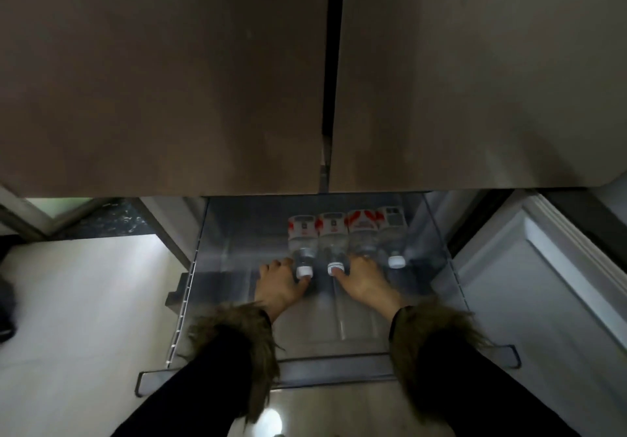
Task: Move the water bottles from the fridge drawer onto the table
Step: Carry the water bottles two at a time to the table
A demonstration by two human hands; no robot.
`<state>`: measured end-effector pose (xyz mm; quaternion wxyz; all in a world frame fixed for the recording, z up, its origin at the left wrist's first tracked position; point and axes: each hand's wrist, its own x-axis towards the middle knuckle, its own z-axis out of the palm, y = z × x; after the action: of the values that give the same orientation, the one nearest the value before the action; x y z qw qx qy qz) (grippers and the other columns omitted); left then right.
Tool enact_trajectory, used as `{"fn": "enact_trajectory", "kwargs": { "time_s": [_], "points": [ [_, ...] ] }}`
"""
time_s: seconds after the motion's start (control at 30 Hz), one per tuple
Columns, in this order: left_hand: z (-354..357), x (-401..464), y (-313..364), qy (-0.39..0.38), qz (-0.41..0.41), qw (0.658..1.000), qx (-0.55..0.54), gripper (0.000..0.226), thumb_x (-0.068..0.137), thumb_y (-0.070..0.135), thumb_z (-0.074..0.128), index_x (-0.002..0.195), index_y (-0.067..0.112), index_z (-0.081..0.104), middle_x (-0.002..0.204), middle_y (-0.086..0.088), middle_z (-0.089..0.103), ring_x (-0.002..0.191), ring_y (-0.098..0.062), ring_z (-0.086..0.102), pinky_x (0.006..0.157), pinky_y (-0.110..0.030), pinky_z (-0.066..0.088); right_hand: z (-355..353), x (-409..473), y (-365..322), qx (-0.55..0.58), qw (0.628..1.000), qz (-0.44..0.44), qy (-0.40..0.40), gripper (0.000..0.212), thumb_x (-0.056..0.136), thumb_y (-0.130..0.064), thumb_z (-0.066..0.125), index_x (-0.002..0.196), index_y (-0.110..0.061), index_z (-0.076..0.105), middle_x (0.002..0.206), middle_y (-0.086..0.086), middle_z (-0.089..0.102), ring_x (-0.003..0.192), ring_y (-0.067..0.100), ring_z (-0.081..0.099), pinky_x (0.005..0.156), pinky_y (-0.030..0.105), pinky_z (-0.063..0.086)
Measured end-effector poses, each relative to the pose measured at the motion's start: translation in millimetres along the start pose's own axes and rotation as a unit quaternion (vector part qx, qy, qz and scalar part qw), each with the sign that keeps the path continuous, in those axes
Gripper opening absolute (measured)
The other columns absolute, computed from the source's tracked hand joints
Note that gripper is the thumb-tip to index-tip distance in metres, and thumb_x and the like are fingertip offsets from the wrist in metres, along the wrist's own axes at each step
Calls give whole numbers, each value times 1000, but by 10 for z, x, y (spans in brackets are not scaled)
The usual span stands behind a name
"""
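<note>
While both hands were down in the pulled-out fridge drawer [437, 250], I read the moment as the start of a two-bottle pick. Four water bottles lay on their sides in a row at the back right of the drawer, caps toward me: far-left bottle [303, 238], second bottle [333, 238], third bottle [363, 233], far-right bottle [393, 229]. Lying flat w/ necks forward probably suited the shallow drawer, and it made the necks the easy handle.

Left hand [281, 284] sat at the far-left bottle's neck, thumb by its white cap, fingers beside the neck; grip looked partly closed round it, but full wrap I couldn't confirm. Right hand [363, 278] was between the second and third bottles, thumb touching the second's cap, fingers reaching over the third's neck; which one it actually held, I couldn't tell.

No desk in view, so all four bottles were yet to move. Closed brown fridge doors [163, 77] hung above the drawer; pale floor [84, 301] to the left, an open panel [543, 267] at right. Light was dim.
</note>
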<state>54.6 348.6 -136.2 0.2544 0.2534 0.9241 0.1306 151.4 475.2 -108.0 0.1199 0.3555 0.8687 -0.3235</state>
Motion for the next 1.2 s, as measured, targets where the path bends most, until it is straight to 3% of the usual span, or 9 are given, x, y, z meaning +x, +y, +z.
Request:
{"fn": "enact_trajectory", "kwargs": {
  "time_s": [0.17, 0.27, 0.4, 0.53, 0.6, 0.67, 0.77, 0.93, 1.2],
  "points": [
    [110, 291, 53, -39, -62, 997, -37, 58, 83, 59, 48, 117, 13, 55, 123, -12, 56, 120, -30, 43, 102, -38, 27, 196, 270, -44, 120, 989, 85, -11, 48, 91, -40, 52, 120, -1, 54, 122, 19, 59, 106, 34, 60, 94, 40, 47],
    [147, 421, -13, -64, -101, 984, -135, 59, 71, 58, 64, 110, 13, 61, 116, -8, 63, 111, -28, 53, 102, -40, 37, 236, 352, -74, 142, 984, 107, -3, 43, 91, -37, 54, 111, 1, 58, 110, 19, 65, 94, 29, 64, 81, 31, 49],
    [46, 367, -90, -78, -99, 962, -242, 39, 73, 25, 75, 106, 7, 64, 104, -10, 67, 95, -23, 62, 86, -31, 50, 211, 319, -105, 172, 976, 132, 1, 34, 89, -30, 58, 103, 1, 61, 102, 18, 67, 88, 28, 66, 62, 27, 50],
    [-73, 173, -215, -24, -96, 948, -303, 35, 72, 10, 71, 106, 6, 64, 92, -10, 65, 83, -23, 61, 74, -31, 51, 147, 149, -89, 184, 973, 141, -7, 31, 85, -28, 64, 102, -3, 62, 92, 13, 69, 56, 16, 61, 37, 14, 40],
    [-163, 31, -241, 3, -94, 943, -320, 37, 71, 12, 72, 106, 7, 61, 91, -9, 66, 74, -19, 60, 60, -25, 48, 87, 32, -76, 173, 976, 132, 5, 28, 83, -28, 65, 98, -4, 65, 84, 10, 69, 49, 12, 59, 40, 13, 44],
    [-284, -139, -220, 39, -80, 950, -301, 37, 73, 20, 72, 105, 10, 56, 95, -9, 65, 74, -16, 60, 53, -21, 42, 20, -95, -76, 163, 979, 120, 14, 26, 81, -29, 65, 92, -5, 65, 83, 11, 70, 63, 21, 67, 59, 23, 55],
    [-551, -422, -95, 115, -38, 964, -236, 37, 76, 30, 70, 93, 6, 47, 89, -8, 59, 80, -25, 56, 61, -27, 37, -127, -303, -93, 147, 984, 91, 49, 32, 76, -32, 67, 94, -5, 65, 91, 14, 70, 79, 29, 69, 73, 36, 58],
    [-968, -748, 4, 184, -1, 971, -154, 39, 78, 35, 67, 91, 7, 44, 84, -10, 54, 75, -25, 47, 64, -30, 34, -389, -686, -86, 105, 986, 32, 124, 40, 74, -34, 70, 102, -9, 56, 97, 9, 64, 85, 27, 65, 69, 33, 53],
    [-1247, -923, 24, 207, 35, 973, -94, 34, 79, 36, 63, 86, 7, 47, 81, -7, 52, 72, -25, 49, 51, -26, 31, -651, -788, -378, 87, 974, -77, 194, 32, 72, -33, 70, 86, -15, 48, 93, 9, 63, 83, 23, 58, 61, 31, 45]
  ]
}}
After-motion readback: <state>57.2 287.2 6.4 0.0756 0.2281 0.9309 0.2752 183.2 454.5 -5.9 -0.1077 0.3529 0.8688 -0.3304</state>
